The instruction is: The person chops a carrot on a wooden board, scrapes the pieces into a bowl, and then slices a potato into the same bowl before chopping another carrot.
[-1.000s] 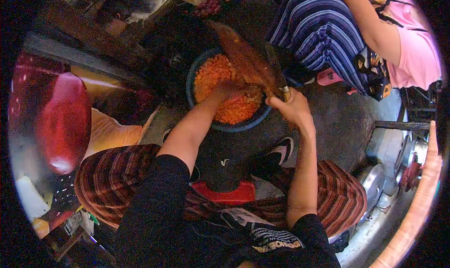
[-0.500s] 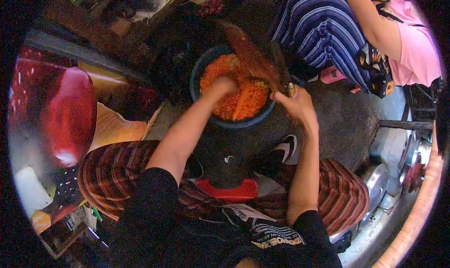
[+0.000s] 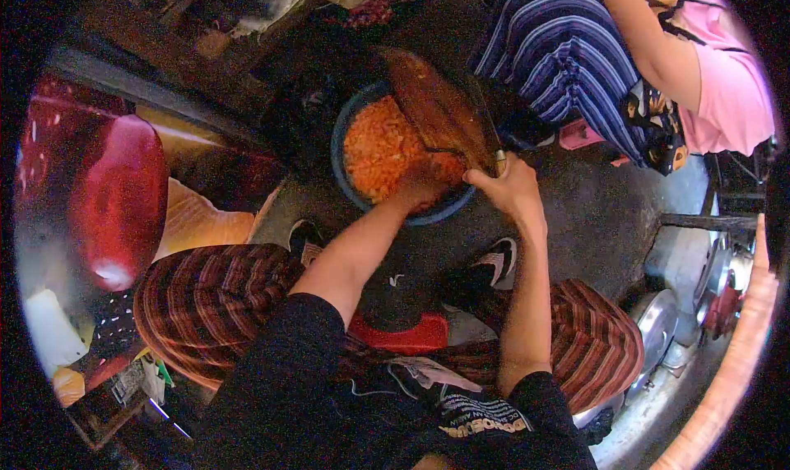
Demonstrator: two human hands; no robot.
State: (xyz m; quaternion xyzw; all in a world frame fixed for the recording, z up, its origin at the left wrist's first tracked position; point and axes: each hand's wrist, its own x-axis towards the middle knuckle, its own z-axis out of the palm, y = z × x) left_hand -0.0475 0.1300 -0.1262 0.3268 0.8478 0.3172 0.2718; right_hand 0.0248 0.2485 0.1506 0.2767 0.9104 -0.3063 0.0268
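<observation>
A blue basin on the floor holds chopped orange pieces that look like diced carrot. A worn wooden chopping board leans tilted over its far right side. My right hand is closed at the board's near end, with a knife held along the board's right edge, handle toward me. My left hand reaches down into the basin at the board's lower edge, over the pieces. Motion blur and shadow hide its fingers.
Another person in a striped blue skirt and pink top sits at the far right. Metal pot lids stand at right. A large red rounded object is at left. Between my feet lies a red item.
My left hand has moved right and nearer to me across the basin, toward the board. The board has turned slightly, with its face showing more. My right hand keeps its grip.
</observation>
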